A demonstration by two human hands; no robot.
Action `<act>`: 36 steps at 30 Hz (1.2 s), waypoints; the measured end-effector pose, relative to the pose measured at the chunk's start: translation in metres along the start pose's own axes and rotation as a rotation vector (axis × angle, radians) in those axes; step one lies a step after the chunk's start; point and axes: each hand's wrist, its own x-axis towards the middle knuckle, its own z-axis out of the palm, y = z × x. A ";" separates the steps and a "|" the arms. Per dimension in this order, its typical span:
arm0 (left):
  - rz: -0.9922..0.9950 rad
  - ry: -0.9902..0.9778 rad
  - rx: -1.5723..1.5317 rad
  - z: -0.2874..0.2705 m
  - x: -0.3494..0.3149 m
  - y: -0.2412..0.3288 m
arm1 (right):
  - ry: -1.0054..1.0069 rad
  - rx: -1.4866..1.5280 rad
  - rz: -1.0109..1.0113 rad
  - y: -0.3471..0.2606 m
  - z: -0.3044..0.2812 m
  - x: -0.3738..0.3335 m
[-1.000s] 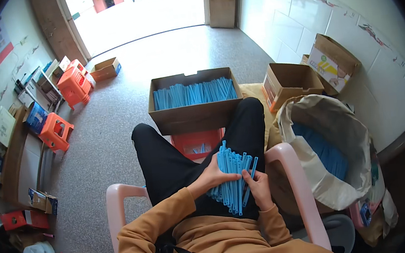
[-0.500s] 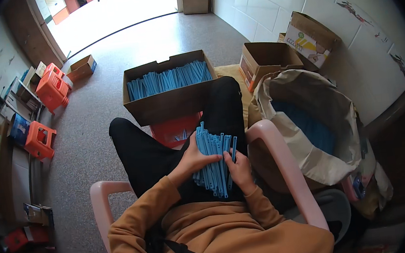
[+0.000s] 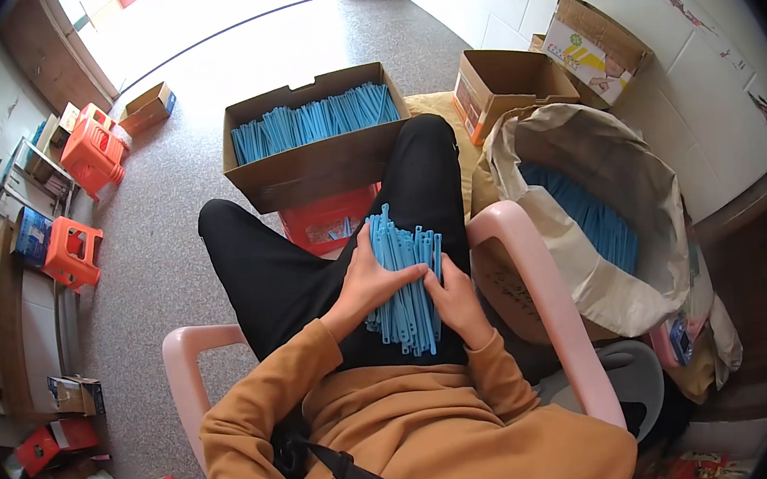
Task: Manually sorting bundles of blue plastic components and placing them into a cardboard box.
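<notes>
A thick bundle of thin blue plastic sticks (image 3: 400, 308), with small holes at their ends, lies lengthwise over my lap. My left hand (image 3: 365, 283) wraps the bundle's left side, its thumb reaching across the top. From the right, my right hand (image 3: 457, 302) presses against the sticks, its thumb near the left thumb's tip; its fingers are partly hidden. The stick ends are uneven at both ends of the bundle. Beyond my knees, an open cardboard box (image 3: 320, 171) holds many similar sticks (image 3: 311, 124) standing close together.
Under the box is a red container (image 3: 308, 235) with a few sticks. To my right, an open beige sack (image 3: 655, 290) holds more blue sticks (image 3: 593, 227), behind the pink chair armrest (image 3: 542, 279). Cardboard boxes (image 3: 515, 67) stand by the wall; orange stools (image 3: 75, 253) are at left.
The view has tilted down, so everything sits higher in it. My right hand has closed in, and a stick that stood apart on the right is now against the bundle.
</notes>
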 end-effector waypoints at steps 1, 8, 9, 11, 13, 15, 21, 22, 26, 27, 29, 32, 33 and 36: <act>-0.013 -0.004 -0.001 -0.001 0.001 -0.002 | -0.003 0.001 -0.001 0.001 -0.004 0.001; 0.077 0.032 0.034 0.006 0.005 -0.015 | -0.172 0.344 0.354 0.000 -0.022 0.007; 0.052 0.033 0.060 0.006 0.005 -0.018 | -0.154 0.361 0.308 0.011 -0.017 0.006; 0.000 0.028 0.094 0.004 0.005 -0.012 | -0.171 0.326 0.297 0.019 -0.017 0.007; -0.009 0.031 0.051 0.002 0.006 -0.021 | -0.183 0.333 0.271 0.016 -0.013 0.007; -0.052 0.036 0.043 0.000 0.005 -0.022 | -0.232 0.243 0.243 0.015 -0.013 0.009; -0.037 -0.006 0.095 0.005 0.005 -0.006 | -0.134 0.222 0.227 0.013 -0.015 0.006; -0.014 0.008 0.094 0.005 0.004 -0.007 | -0.118 0.087 0.214 0.012 -0.014 0.008; -0.123 -0.030 0.130 -0.002 0.002 0.002 | -0.116 -0.064 0.222 0.005 -0.010 0.010; -0.099 -0.013 0.172 -0.001 0.002 0.001 | -0.117 -0.064 0.223 0.001 -0.010 0.011; -0.079 0.002 0.214 0.000 0.001 0.000 | -0.134 -0.115 0.246 -0.008 -0.011 0.010; -0.146 -0.043 0.212 0.001 0.001 0.006 | -0.127 -0.204 0.215 -0.003 -0.012 0.008; -0.125 -0.029 0.218 0.002 0.002 0.002 | -0.124 -0.203 0.225 -0.004 -0.013 0.007; -0.083 0.007 0.223 0.006 0.005 -0.008 | -0.128 -0.170 0.221 -0.008 -0.013 0.012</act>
